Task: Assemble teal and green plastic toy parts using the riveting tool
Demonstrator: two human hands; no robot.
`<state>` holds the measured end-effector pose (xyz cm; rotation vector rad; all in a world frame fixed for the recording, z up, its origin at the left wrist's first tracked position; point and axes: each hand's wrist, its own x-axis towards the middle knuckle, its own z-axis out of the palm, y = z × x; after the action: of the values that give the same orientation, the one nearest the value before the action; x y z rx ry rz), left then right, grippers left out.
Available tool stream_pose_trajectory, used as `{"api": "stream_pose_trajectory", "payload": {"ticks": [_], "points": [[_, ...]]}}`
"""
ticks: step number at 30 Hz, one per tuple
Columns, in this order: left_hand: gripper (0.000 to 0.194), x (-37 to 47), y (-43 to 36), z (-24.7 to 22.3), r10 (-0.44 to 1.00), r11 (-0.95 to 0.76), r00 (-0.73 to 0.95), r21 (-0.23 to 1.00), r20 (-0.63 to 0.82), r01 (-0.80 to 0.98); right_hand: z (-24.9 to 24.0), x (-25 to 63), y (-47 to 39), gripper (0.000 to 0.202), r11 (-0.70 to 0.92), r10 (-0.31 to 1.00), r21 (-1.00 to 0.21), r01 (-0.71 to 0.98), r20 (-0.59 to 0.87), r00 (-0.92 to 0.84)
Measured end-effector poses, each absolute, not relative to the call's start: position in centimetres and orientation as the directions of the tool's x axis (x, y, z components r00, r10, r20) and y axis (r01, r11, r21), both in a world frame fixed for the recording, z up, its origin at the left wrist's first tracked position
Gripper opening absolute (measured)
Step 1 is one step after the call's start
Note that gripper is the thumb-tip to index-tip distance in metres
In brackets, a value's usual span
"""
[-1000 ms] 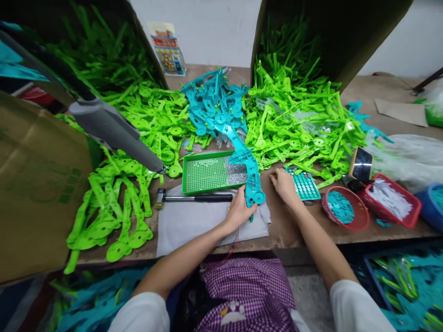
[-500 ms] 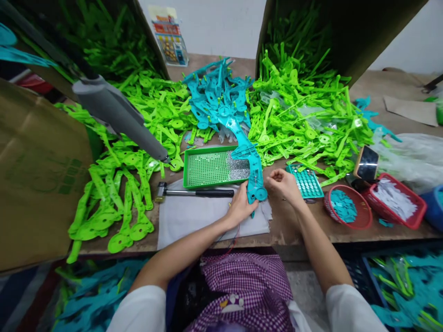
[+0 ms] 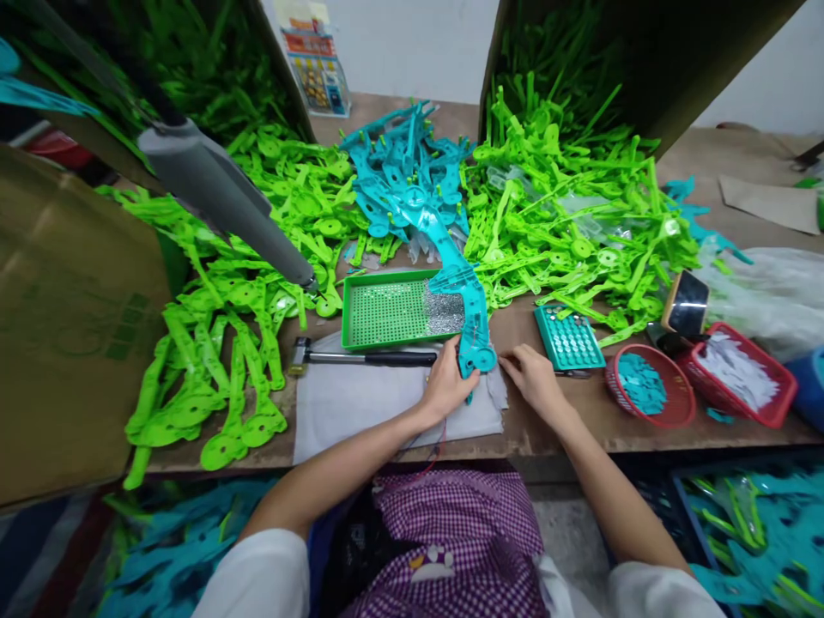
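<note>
My left hand (image 3: pixel 449 383) is wrapped round the lower end of a blue plastic part (image 3: pixel 475 313), which slants up over the right end of a green tray (image 3: pixel 386 311) with small metal pieces in it. Thin wires hang below that hand. Just right of the blue part, my right hand (image 3: pixel 534 382) is low at the table, its fingers pointing left with the fingertips close together; whether anything small is between them cannot be made out. A grey cloth (image 3: pixel 360 403) lies under the left hand, with a hammer (image 3: pixel 366 358) across its top edge.
Piles of green parts (image 3: pixel 289 193) lie left and right, with blue parts (image 3: pixel 412 163) between them. A grey electric screwdriver (image 3: pixel 225 202) hangs at upper left. On the right are a teal tray (image 3: pixel 570 337), a round red basket (image 3: pixel 669 399) and a red basket of white pieces (image 3: pixel 776 403).
My right hand has moved down and slightly right, from a curled pose to one with longer, lowered fingers. The left hand and the blue part have hardly moved.
</note>
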<state>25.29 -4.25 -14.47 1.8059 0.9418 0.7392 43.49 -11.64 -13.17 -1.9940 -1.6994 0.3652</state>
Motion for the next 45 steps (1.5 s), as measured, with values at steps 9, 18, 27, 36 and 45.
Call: {"api": "stream_pose_trajectory", "payload": {"ticks": [9, 18, 27, 36, 45], "points": [[0.061, 25.2, -4.1, -13.8, 0.826, -0.296, 0.560, 0.891, 0.058, 0.344, -12.2, 44.8, -10.7, 0.016, -0.017, 0.987, -0.464, 0.886, 0.134, 0.090], [0.061, 25.3, -4.2, -14.0, 0.831, -0.295, 0.551, 0.897, 0.071, 0.329, -10.8, 42.7, -6.4, 0.025, 0.115, 0.914, -0.514, 0.850, 0.390, 0.112], [0.064, 25.3, -3.9, -14.3, 0.830, -0.287, 0.554, 0.900, 0.063, 0.328, -10.7, 43.3, -6.7, 0.032, 0.149, 0.946, -0.387, 0.910, 0.325, -0.016], [0.063, 25.3, -3.8, -14.0, 0.823, -0.293, 0.566, 0.888, 0.046, 0.355, -10.1, 51.3, -10.7, 0.032, -0.359, 0.824, -0.276, 0.892, 0.355, 0.442], [0.063, 25.3, -3.9, -13.9, 0.822, -0.291, 0.568, 0.886, 0.039, 0.361, -10.4, 53.9, -9.7, 0.023, -0.308, 0.923, -0.224, 0.925, 0.166, 0.347]]}}
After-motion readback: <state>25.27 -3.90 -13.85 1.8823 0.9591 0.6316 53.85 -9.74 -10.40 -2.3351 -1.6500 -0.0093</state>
